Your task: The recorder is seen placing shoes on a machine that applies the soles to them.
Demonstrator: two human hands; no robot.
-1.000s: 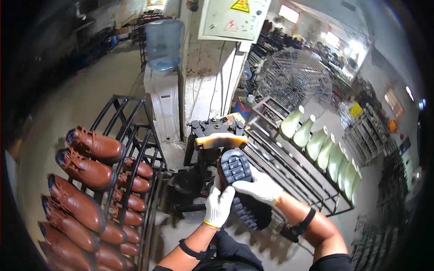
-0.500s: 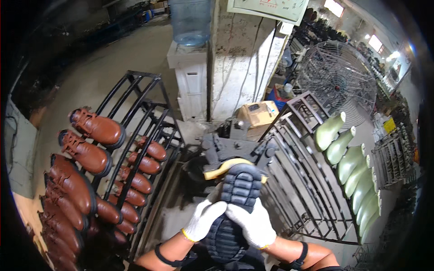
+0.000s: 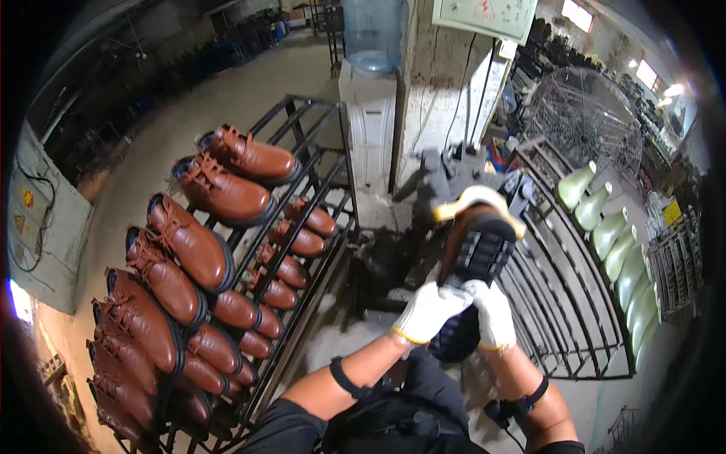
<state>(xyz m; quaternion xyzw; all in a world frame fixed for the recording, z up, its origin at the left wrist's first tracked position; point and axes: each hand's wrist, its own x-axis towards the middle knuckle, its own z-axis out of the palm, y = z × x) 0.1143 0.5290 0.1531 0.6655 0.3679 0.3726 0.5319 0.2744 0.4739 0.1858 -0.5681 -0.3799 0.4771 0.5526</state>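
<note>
In front of me a brown shoe with a ridged black sole (image 3: 488, 246) is held sole up. My left hand (image 3: 432, 312), in a white glove with a yellow cuff, grips its middle from the left. On the other side my right hand (image 3: 491, 312), gloved the same way, is closed around it. The two hands meet across the sole, and some fingers are hidden. The shoe's far end lies against a curved yellow pad (image 3: 484, 198) on a dark metal machine (image 3: 461, 163). A strip of brown upper shows along the shoe's left side.
To my left, a black metal rack (image 3: 306, 121) bears several brown lace-up shoes (image 3: 193, 242) on its tiers. A slatted rack (image 3: 560, 303) at right carries several pale green shoe lasts (image 3: 605, 227). Beyond are a water dispenser (image 3: 369, 129) and a large caged fan (image 3: 582, 113).
The whole view has swung left, so racks and machine appear farther right. The shoe has tilted, showing some brown upper, and both hands have shifted their hold on it.
</note>
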